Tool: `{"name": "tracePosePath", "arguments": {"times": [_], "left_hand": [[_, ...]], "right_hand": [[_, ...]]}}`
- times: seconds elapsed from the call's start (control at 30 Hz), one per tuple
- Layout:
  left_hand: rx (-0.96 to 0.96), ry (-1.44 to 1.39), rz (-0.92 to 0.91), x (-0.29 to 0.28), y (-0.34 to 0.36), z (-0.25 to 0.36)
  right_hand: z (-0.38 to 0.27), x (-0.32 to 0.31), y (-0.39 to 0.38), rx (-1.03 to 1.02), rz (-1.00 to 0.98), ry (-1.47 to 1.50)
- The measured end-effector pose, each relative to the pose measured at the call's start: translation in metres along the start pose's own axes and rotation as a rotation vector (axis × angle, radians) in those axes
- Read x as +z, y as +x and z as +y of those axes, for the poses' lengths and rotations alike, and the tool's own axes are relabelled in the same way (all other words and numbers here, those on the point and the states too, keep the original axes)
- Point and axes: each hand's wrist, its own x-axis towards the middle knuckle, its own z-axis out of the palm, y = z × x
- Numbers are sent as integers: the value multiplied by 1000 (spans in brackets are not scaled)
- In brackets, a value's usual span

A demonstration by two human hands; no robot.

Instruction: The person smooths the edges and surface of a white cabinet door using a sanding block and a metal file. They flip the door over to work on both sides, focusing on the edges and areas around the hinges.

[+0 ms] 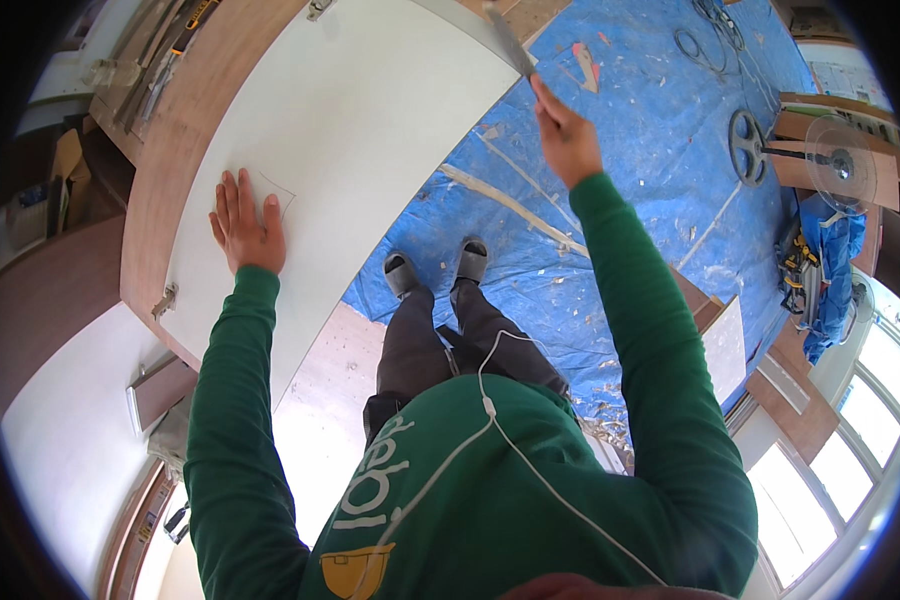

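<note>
A large white cabinet door panel (370,110) lies on a wooden surface at the left, with metal hinges (167,300) along its far-left edge. My left hand (247,222) rests flat on the panel, fingers stretched out, beside a thin dark curved line. My right hand (567,140) is closed round the handle of a long, flat, grey file-like tool (513,45). The tool points up and to the left, its blade by the panel's right edge. Whether it touches that edge I cannot tell.
A blue tarpaulin (670,200) with scraps and dust covers the floor. Cables (710,35) lie at the far right, near a black handwheel (747,147) and a clear disc (840,165). Tools (192,25) lie at the upper left. Boards (722,345) stand at the right.
</note>
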Motion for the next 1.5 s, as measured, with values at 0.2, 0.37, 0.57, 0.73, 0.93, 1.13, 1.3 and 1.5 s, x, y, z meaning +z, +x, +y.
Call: {"name": "tracePosePath", "arguments": {"times": [0.2,0.37,0.57,0.73,0.93,1.13,1.3,1.5], "left_hand": [[-14,9,-1,-2,-3,-3],[-5,16,5,-2,-1,-3],[-9,7,0,-3,0,0],[-20,7,-15,-4,-2,1],[-36,-3,-36,-7,-1,-4],[139,-139,65,6,23,16],[584,-650,138,30,112,162],[627,-509,-1,55,188,274]], "right_hand": [[-21,7,68,497,140,292],[-24,21,86,684,94,322],[9,19,69,627,302,438],[-4,-10,29,710,354,573],[-60,-31,-9,612,93,358],[-45,-20,-48,240,-61,57],[-81,-8,-53,255,-124,-15],[-79,11,-57,288,-82,-110]]}}
